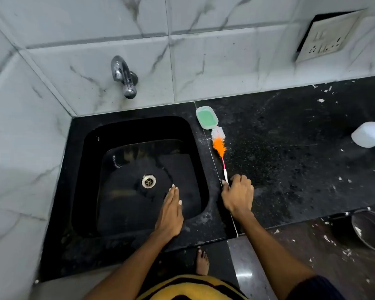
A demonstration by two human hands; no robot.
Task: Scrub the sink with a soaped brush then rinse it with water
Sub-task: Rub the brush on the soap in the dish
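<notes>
A black sink (195,148) is set into a dark stone counter, with a metal drain (148,181) in its floor. A chrome tap (123,76) juts from the tiled wall above it. A thin brush (219,146) with white and orange bristles lies on the counter right of the sink, its tip touching a small tub of green soap (206,117). My right hand (238,194) is curled around the brush's pink-white handle end. My left hand (170,211) hovers flat over the sink's front right, fingers together, holding nothing.
The black counter (301,148) stretches right, speckled with white flecks. A white plastic container (369,135) lies at its right edge. A wall socket (327,37) sits upper right. A dark bucket (370,232) stands on the floor, lower right. My bare foot (202,262) is below the counter front.
</notes>
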